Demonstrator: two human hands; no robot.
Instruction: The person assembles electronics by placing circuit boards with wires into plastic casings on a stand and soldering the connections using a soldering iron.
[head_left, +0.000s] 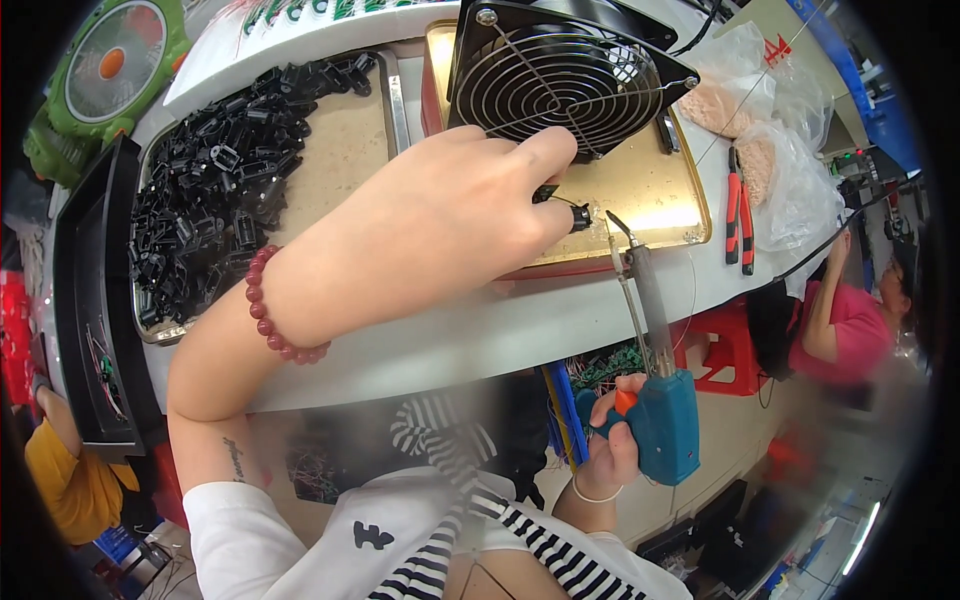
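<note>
My left hand (490, 200), closed, reaches across the bench and pinches a small black plastic part (580, 217) over the gold tray (640, 195). Its fingers hide much of the part. My right hand (612, 455) grips a teal soldering gun (667, 425), with a finger by its orange trigger. From the gun a long barrel runs up to a dark bent tip (620, 226), and a thin feed tube (627, 290) lies alongside. The tip is close to the black part's right end; whether they touch I cannot tell.
A black fan with a wire guard (560, 95) stands on the gold tray. Leftward, a metal tray (345, 140) holds heaped black parts (230, 160). Red-handled pliers (740, 210) and plastic bags (790, 180) lie rightward. A person in pink (850, 330) sits beyond a red stool (725, 345).
</note>
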